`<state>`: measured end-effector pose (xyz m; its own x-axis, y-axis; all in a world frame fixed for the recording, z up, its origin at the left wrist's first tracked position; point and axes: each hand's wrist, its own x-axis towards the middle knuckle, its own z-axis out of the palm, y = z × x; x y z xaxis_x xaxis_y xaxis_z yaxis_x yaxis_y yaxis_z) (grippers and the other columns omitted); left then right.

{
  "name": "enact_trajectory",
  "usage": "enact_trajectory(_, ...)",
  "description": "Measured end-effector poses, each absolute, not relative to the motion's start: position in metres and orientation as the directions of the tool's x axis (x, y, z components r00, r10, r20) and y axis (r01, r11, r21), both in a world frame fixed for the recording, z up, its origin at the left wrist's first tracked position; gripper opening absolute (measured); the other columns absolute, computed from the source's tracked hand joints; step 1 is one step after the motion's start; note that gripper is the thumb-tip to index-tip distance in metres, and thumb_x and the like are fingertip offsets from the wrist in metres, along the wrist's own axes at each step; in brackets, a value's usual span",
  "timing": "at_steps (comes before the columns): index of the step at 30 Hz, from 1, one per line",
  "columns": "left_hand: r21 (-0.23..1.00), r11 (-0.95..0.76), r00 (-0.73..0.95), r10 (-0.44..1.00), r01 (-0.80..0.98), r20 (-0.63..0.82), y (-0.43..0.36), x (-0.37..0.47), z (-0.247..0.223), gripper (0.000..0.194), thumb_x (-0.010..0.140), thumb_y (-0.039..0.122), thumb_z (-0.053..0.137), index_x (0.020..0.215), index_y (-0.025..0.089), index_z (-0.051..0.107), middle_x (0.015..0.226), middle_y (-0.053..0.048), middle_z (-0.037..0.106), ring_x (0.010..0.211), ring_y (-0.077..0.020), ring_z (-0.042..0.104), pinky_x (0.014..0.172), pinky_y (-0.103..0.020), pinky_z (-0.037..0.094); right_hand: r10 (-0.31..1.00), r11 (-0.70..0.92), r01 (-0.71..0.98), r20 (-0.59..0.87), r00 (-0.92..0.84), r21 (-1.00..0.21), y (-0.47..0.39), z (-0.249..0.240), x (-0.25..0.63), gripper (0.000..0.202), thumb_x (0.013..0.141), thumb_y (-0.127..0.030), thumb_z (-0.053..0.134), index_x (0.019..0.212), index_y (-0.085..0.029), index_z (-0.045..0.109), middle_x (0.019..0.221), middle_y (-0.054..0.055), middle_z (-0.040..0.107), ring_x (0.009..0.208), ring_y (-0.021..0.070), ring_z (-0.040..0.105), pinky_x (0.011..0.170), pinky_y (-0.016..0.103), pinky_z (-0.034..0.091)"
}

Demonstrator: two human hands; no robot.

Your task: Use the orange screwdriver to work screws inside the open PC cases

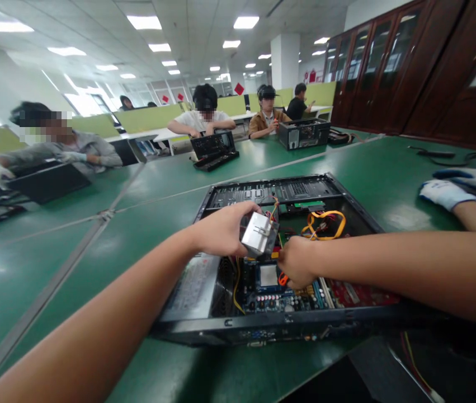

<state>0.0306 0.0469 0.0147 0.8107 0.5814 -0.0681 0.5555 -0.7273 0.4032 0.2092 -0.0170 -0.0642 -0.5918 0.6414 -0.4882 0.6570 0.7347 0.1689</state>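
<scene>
My left hand (225,226) is closed around a CPU cooler (258,234), lifted above the open computer case (263,322) with its silver metal face turned towards me. Red and yellow wires (274,208) show just behind the cooler. Down inside the case, the fingers of my right hand (298,260) are curled near the silver square processor (268,275) on the motherboard (263,302). A small orange piece (283,279) shows at the fingertips; whether it is gripped cannot be made out. The palm side of this hand is hidden.
A looped yellow cable (336,224) lies in the case's far part, and a power supply (191,288) fills its left side. Gloved hands of another person (449,193) rest on the green table (145,196) at right. Across it, people work on other cases (305,134).
</scene>
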Motion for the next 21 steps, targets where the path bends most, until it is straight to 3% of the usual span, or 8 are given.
enact_trajectory(3,0.451,-0.696,0.781,0.625,0.558,-0.002,0.045,0.036,0.019,0.068,0.054,0.021,0.074,0.119,0.019,0.054,0.111,-0.005,0.065,0.097,-0.0246,0.062,0.085,-0.037,0.048,0.652,0.715,0.684,-0.492,-0.576,0.145,-0.020,-0.059,0.213,0.036,0.083,-0.033,0.060,0.104,-0.008,0.076,0.106,0.022,0.074,0.103,0.0339,0.069,0.081,0.040,0.054)
enact_trajectory(6,0.495,-0.628,0.724,0.690,0.600,-0.003,0.043,0.042,0.025,0.073,0.053,0.022,0.077,0.123,0.022,0.057,0.116,-0.004,0.065,0.101,-0.0264,0.062,0.088,-0.038,0.048,0.706,0.650,0.745,-0.479,-0.522,0.147,-0.016,-0.057,0.222,0.047,0.086,-0.041,0.057,0.114,-0.006,0.071,0.115,0.025,0.070,0.107,0.0359,0.068,0.080,0.042,0.055)
enact_trajectory(8,0.526,-0.556,0.669,0.743,0.643,-0.033,0.040,0.042,0.028,0.071,0.051,0.022,0.080,0.119,0.022,0.060,0.111,-0.004,0.068,0.096,-0.0269,0.064,0.084,-0.038,0.050,0.734,0.614,0.775,-0.468,-0.492,0.148,-0.010,-0.056,0.228,0.052,0.088,-0.040,0.055,0.126,-0.006,0.065,0.119,0.025,0.068,0.110,0.0352,0.067,0.082,0.042,0.055)
enact_trajectory(11,0.636,-0.402,0.567,0.821,0.658,-0.068,0.036,0.037,0.029,0.069,0.049,0.020,0.083,0.114,0.019,0.060,0.094,-0.004,0.071,0.083,-0.0265,0.067,0.073,-0.037,0.052,0.721,0.608,0.784,-0.502,-0.477,0.128,0.001,-0.056,0.231,0.048,0.085,-0.024,0.058,0.131,-0.011,0.062,0.117,0.020,0.070,0.108,0.0300,0.068,0.083,0.036,0.054)
enact_trajectory(15,0.832,-0.227,0.512,0.855,0.506,-0.078,0.034,0.028,0.022,0.071,0.048,0.019,0.088,0.111,0.018,0.056,0.089,-0.004,0.072,0.083,-0.0273,0.070,0.072,-0.037,0.054,0.705,0.600,0.784,-0.571,-0.421,0.162,0.009,-0.051,0.226,0.051,0.072,-0.010,0.067,0.123,-0.011,0.068,0.119,0.019,0.070,0.108,0.0330,0.067,0.079,0.037,0.054)
enact_trajectory(18,0.929,-0.131,0.535,0.841,0.345,-0.080,0.034,0.024,0.014,0.079,0.044,0.007,0.086,0.113,0.019,0.051,0.094,-0.004,0.073,0.087,-0.0264,0.070,0.075,-0.037,0.055,0.740,0.558,0.798,-0.574,-0.352,0.230,0.006,-0.029,0.229,0.038,0.070,-0.010,0.067,0.107,-0.005,0.074,0.109,0.023,0.072,0.097,0.0366,0.070,0.069,0.039,0.053)
enact_trajectory(21,0.956,-0.091,0.534,0.842,0.280,-0.076,0.035,0.021,0.006,0.079,0.043,0.001,0.082,0.112,0.019,0.049,0.099,-0.004,0.072,0.089,-0.0252,0.070,0.076,-0.035,0.054,0.812,0.492,0.854,-0.443,-0.380,0.169,0.000,0.009,0.246,0.028,0.073,-0.012,0.062,0.096,-0.009,0.076,0.089,0.017,0.074,0.076,0.0283,0.070,0.059,0.033,0.048)
